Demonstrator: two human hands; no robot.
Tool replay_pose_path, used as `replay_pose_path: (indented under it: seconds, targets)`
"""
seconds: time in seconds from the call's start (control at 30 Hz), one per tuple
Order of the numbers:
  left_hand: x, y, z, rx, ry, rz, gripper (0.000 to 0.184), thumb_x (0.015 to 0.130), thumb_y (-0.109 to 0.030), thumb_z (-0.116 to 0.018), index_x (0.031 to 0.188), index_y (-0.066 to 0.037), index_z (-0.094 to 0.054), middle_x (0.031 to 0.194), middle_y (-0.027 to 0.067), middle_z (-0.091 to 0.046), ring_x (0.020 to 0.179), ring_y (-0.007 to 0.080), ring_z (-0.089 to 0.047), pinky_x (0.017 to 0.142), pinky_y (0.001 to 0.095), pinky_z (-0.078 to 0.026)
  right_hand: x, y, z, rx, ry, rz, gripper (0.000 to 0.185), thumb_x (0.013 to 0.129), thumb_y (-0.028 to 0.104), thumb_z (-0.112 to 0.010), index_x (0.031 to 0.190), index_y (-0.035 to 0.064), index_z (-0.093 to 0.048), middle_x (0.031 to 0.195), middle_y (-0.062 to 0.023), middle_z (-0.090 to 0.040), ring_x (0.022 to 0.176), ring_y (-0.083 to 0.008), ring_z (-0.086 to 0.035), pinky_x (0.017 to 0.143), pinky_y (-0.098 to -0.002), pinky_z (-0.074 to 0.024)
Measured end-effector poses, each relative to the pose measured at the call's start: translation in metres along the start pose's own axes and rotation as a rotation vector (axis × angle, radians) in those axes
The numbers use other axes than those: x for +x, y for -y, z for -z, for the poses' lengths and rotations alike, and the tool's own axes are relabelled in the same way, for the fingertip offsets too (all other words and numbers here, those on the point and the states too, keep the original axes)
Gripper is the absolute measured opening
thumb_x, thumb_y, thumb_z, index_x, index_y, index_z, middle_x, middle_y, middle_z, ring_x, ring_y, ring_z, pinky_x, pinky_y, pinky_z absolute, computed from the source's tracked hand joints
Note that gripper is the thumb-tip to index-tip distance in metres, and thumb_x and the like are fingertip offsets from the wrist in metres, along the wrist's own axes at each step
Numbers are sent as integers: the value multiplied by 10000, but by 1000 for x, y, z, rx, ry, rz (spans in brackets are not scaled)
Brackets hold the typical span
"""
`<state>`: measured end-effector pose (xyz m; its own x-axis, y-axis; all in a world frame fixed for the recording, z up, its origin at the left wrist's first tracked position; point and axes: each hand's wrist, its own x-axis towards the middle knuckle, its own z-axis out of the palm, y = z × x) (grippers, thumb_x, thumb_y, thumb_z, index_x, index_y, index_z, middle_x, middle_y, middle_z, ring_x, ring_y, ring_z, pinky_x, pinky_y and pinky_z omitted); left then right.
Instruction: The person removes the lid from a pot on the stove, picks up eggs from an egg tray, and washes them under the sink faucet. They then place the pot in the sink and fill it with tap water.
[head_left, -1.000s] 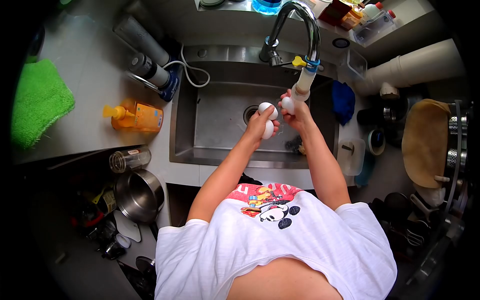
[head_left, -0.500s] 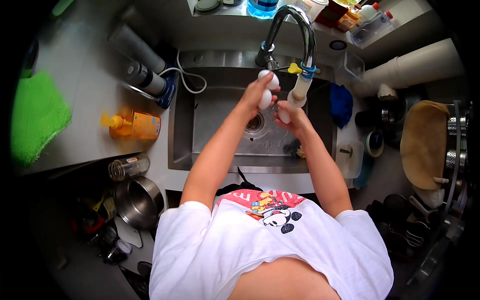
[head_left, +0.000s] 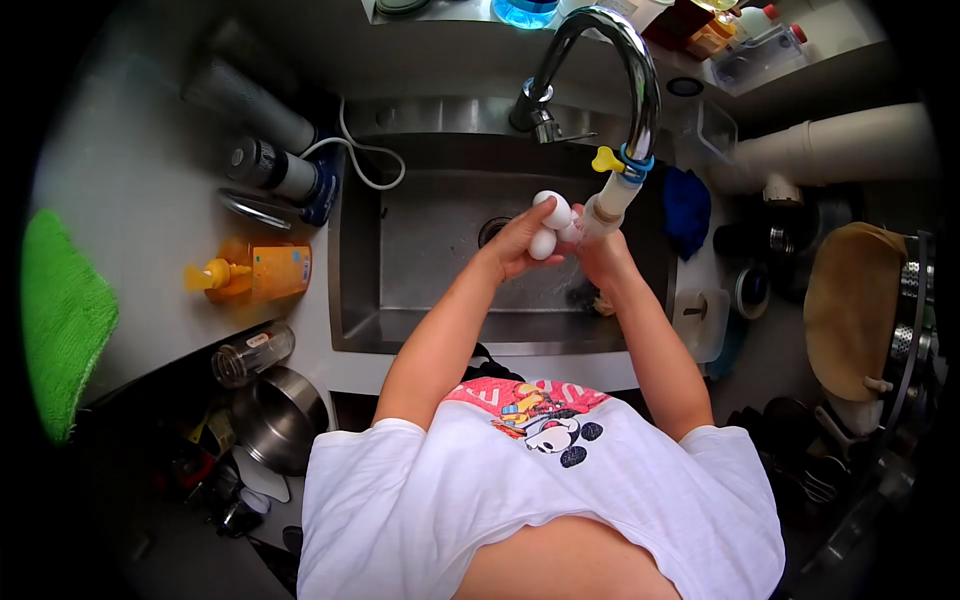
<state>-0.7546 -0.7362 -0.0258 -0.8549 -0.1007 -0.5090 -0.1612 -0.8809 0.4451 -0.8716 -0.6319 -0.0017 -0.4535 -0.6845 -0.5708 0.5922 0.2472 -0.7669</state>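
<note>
My left hand is closed around two white eggs, an upper egg by the thumb and a lower egg against the fingers. Facing it, my right hand curls under the faucet nozzle. A third white egg shows between the hands, at the right hand's fingers, partly hidden. Water seems to run from the nozzle over that hand. Both hands are above the steel sink, near its drain.
The curved chrome faucet arches over the hands, with a lever at its base. An orange pump bottle and a green cloth lie left. A blue cloth hangs at the sink's right edge. A steel pot stands lower left.
My hands have come closer together, and the left hand with its two eggs has moved lower and away from the faucet lever. The view has shifted slightly.
</note>
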Motion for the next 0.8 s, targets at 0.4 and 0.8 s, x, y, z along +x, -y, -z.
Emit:
replay_pose_path:
  seconds: [0.4, 0.8]
  targets:
    - [38, 33, -19, -248, 162, 121, 624, 803, -594, -460, 1236, -148, -414, 1129, 102, -518, 966, 296, -581, 622, 300, -559, 61, 78, 31, -555, 104, 54, 349, 820, 259, -573, 1075, 23, -557, 896, -64, -609, 747, -117, -583, 658, -250, -472]
    - [50, 34, -16, -299, 72, 162, 601, 796, -603, -460, 1178, -140, -463, 1045, 91, -563, 880, 265, -608, 563, 272, -553, 106, 75, 1, -498, 89, 61, 354, 850, 443, -494, 788, 100, -431, 538, -12, -413, 378, -93, -346, 338, -228, -255]
